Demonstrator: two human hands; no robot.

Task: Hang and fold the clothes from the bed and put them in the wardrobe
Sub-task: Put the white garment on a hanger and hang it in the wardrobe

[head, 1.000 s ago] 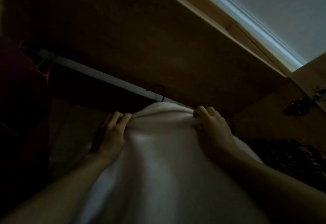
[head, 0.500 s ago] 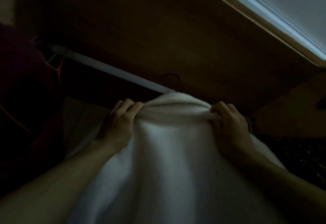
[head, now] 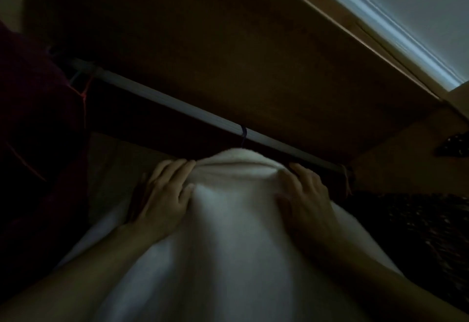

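Both hands lie flat with fingers spread on the white garment (head: 228,220) at frame centre: left hand (head: 162,197), right hand (head: 307,195). Its hanger hook (head: 243,132) now sits over the wardrobe rail (head: 177,104); earlier it hung short. Bare rail runs up-left toward dark red clothes (head: 38,118).

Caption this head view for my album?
Both hands, left hand and right hand, settle a white garment hooked onto the wardrobe rail.

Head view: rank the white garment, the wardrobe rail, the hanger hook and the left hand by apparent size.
1. white garment, nearest the camera
2. wardrobe rail
3. left hand
4. hanger hook
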